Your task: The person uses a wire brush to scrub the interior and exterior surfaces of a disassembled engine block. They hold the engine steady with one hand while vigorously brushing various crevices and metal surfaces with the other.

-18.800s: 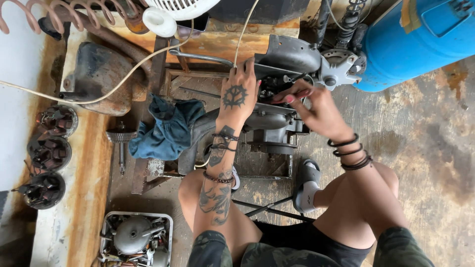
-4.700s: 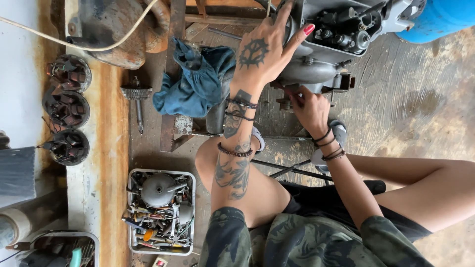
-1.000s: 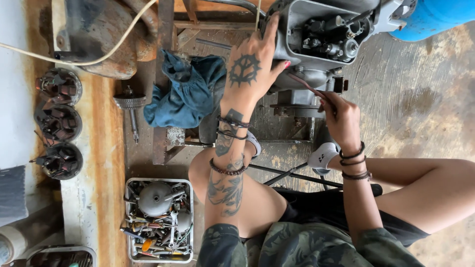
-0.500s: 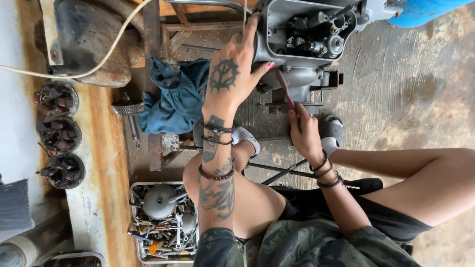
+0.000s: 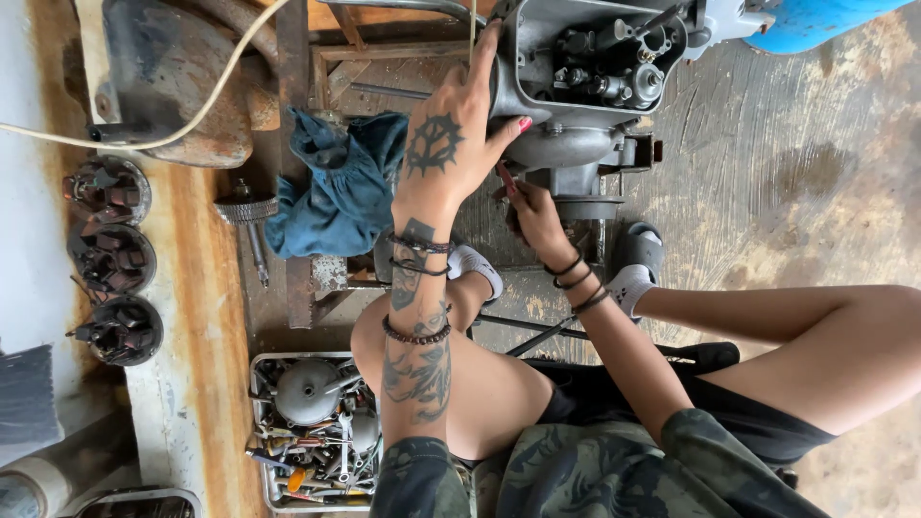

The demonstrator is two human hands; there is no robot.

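Observation:
A grey metal engine [image 5: 585,77] stands on a rusty frame in front of me, its open top showing valves and springs. My left hand [image 5: 451,134], tattooed on the back, grips the engine's left side with the fingers spread over the casing. My right hand [image 5: 532,211] is lower, under the engine, closed around a thin red-handled tool [image 5: 506,179] that points up toward the casing.
A blue rag [image 5: 336,187] lies on the frame left of the engine. A metal tray [image 5: 259,422] full of tools and parts sits by my left knee. Three round dark motor parts [image 5: 113,259] line the rusty ledge. A blue drum [image 5: 815,19] stands at top right.
My right hand has moved left and up under the engine with the red-handled tool. My left hand stays on the casing. The view has shifted slightly.

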